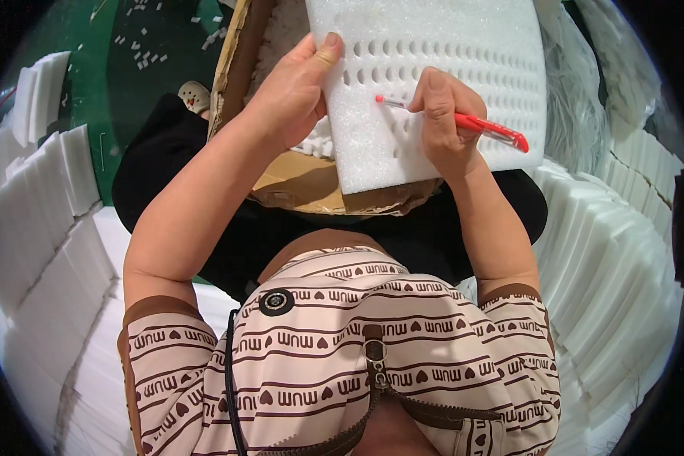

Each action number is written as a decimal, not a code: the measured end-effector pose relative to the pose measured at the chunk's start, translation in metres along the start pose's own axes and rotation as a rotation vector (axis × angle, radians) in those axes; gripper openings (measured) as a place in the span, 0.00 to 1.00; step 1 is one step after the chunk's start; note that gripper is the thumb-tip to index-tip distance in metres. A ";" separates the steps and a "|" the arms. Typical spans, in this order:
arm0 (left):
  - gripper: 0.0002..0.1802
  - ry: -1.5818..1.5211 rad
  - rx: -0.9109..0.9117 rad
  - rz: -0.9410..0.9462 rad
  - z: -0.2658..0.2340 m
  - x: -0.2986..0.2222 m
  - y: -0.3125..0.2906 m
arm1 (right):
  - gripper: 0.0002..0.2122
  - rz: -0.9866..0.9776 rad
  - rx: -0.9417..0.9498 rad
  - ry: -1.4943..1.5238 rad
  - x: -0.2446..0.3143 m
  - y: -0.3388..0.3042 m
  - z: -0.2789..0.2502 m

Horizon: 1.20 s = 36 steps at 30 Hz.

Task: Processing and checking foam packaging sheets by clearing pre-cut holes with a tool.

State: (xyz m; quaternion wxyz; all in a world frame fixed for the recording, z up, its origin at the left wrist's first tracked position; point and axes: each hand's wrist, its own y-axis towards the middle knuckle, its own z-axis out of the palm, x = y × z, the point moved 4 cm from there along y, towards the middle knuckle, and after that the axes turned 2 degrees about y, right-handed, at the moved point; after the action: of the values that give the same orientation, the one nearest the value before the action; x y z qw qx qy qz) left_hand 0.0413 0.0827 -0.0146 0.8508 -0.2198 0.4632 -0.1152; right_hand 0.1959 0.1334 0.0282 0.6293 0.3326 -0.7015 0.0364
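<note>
A white foam sheet with rows of round holes lies tilted across an open cardboard box. At the sheet's left edge my left hand is closed, its thumb on top and its fingers mostly hidden behind the foam. My right hand is closed around a red pen over the holed surface. One end of the pen points left toward the hole rows, while its red end with a clip sticks out to the right. Whether the pen touches the foam, I cannot tell.
Small white foam bits lie inside the box. Stacked white foam sheets stand at the left and right. Clear plastic wrap hangs beside the held sheet. More scraps are scattered on the green floor.
</note>
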 end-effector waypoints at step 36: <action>0.17 0.090 -0.114 0.094 -0.003 0.005 -0.002 | 0.15 -0.214 0.209 -0.473 -0.002 -0.005 0.040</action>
State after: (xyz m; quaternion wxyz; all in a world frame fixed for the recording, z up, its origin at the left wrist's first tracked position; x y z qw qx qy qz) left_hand 0.0418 0.0782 -0.0183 0.8198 -0.2407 0.5163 -0.0584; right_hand 0.1641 0.1111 0.0165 0.4108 0.4671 -0.7821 -0.0368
